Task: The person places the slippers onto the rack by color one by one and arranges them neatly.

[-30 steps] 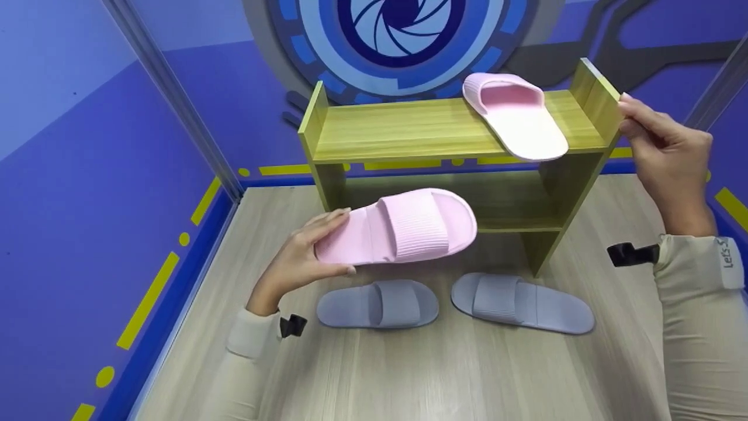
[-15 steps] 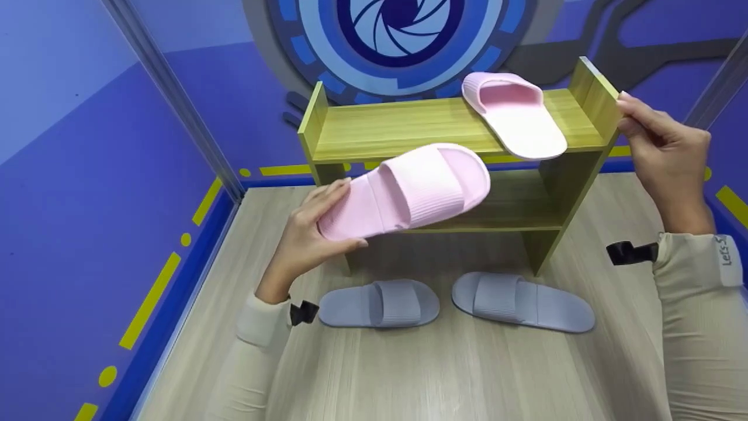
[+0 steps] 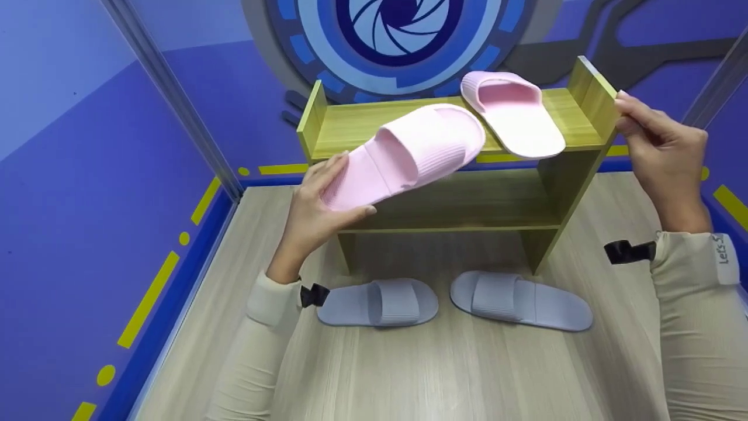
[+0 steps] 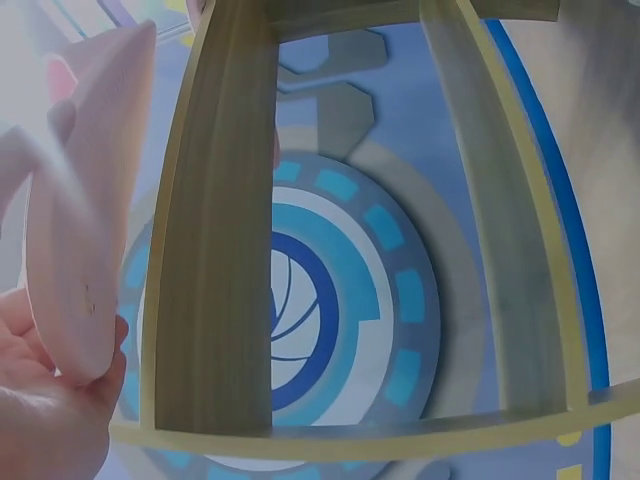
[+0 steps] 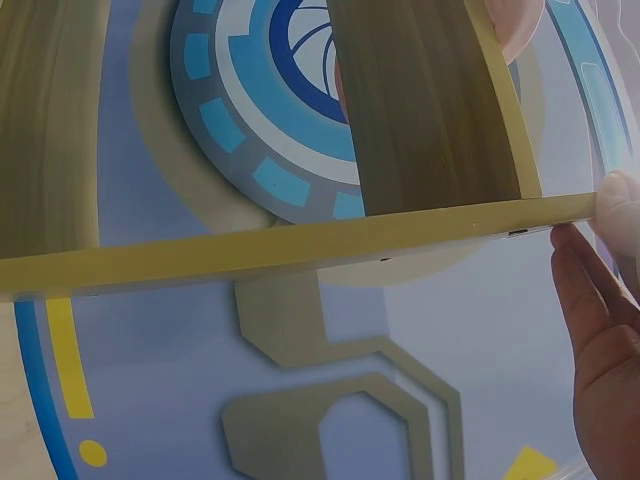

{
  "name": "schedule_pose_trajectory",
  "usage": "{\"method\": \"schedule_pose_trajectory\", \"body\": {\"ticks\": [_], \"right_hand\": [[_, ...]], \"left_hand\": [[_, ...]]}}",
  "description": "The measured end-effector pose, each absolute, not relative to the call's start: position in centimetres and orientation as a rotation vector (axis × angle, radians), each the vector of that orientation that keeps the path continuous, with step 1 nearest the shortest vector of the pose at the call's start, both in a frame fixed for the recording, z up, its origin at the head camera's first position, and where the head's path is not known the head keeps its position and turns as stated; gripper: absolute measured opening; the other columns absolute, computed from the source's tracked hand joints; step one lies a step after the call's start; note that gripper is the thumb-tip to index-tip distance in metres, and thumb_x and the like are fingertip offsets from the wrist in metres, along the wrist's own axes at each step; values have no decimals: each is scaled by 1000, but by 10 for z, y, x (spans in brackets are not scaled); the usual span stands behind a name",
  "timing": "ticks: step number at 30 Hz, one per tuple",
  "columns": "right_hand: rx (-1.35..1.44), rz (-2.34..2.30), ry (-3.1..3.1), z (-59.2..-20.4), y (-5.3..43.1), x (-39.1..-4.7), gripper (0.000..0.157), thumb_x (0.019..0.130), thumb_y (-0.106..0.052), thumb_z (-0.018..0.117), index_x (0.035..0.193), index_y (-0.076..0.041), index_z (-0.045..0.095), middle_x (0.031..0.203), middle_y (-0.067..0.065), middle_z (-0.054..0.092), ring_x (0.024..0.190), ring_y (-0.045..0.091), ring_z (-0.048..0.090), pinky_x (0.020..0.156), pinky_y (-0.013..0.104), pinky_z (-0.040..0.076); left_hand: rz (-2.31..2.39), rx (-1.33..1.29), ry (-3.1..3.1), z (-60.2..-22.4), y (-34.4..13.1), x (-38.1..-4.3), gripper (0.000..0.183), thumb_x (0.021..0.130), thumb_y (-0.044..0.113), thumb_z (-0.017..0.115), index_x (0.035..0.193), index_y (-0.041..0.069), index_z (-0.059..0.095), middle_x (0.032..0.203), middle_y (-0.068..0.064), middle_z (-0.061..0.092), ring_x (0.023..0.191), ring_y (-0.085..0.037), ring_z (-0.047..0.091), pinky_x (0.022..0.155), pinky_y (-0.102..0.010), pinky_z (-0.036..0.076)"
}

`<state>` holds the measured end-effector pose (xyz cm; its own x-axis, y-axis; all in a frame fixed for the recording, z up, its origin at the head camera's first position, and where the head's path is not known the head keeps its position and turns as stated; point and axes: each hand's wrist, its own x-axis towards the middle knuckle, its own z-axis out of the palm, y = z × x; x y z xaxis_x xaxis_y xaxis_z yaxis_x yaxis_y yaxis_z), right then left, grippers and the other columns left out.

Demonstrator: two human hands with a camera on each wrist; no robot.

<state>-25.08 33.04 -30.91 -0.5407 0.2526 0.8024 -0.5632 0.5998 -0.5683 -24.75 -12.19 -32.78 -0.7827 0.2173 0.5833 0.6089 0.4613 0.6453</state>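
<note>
My left hand (image 3: 315, 204) grips a pink slide slipper (image 3: 429, 143) by its heel, thumb on the near edge and fingers on the far one. The slipper is raised at a tilt, toe to the upper right, and overlaps the wooden shelf rack's top board in the head view. In the left wrist view the slipper (image 4: 85, 220) appears edge-on beside the rack (image 4: 215, 230). My right hand (image 3: 669, 158) pinches the upper front edge of the rack's right side panel (image 3: 593, 105). A second pink slipper (image 3: 520, 117) rests on the top board's right part, heel toward me.
Two grey slippers lie on the wooden floor before the rack, the left one (image 3: 350, 307) toe right and the right one (image 3: 561, 307) toe left. A lower shelf board (image 3: 467, 216) sits beneath the top one. Blue printed walls (image 3: 87, 204) stand behind and at the sides.
My left hand has lifted the pink slipper up and forward from below the rack's lower board to the top board's height, tilting its toe further up. The right hand has kept its hold.
</note>
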Motion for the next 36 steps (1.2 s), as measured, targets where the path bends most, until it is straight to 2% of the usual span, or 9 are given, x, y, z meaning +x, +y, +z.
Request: {"method": "schedule_pose_trajectory", "body": {"ticks": [11,22,36], "right_hand": [[253,1078,-1872,-310,331,-251,24,85,-1,69,108,-6,74,113,1,71,104,1,66,79,8,49],[251,1094,-1861,-311,330,-251,25,84,1,69,107,-5,74,113,3,71,105,2,66,82,10,50],[264,1166,-1821,-309,327,-250,23,84,4,69,106,-1,73,112,5,71,104,4,67,82,11,50]], "left_hand": [[-1247,-515,-2316,-309,-106,-261,83,66,36,89,135,6,55,140,-11,54,125,-23,47,101,-37,45],[-1190,-407,-2383,-303,-91,-272,84,67,44,85,136,6,54,140,-10,54,125,-24,45,100,-40,43],[-1089,-396,-2436,-302,-83,-282,81,70,46,83,134,4,56,138,-13,56,123,-29,46,103,-43,38]]}}
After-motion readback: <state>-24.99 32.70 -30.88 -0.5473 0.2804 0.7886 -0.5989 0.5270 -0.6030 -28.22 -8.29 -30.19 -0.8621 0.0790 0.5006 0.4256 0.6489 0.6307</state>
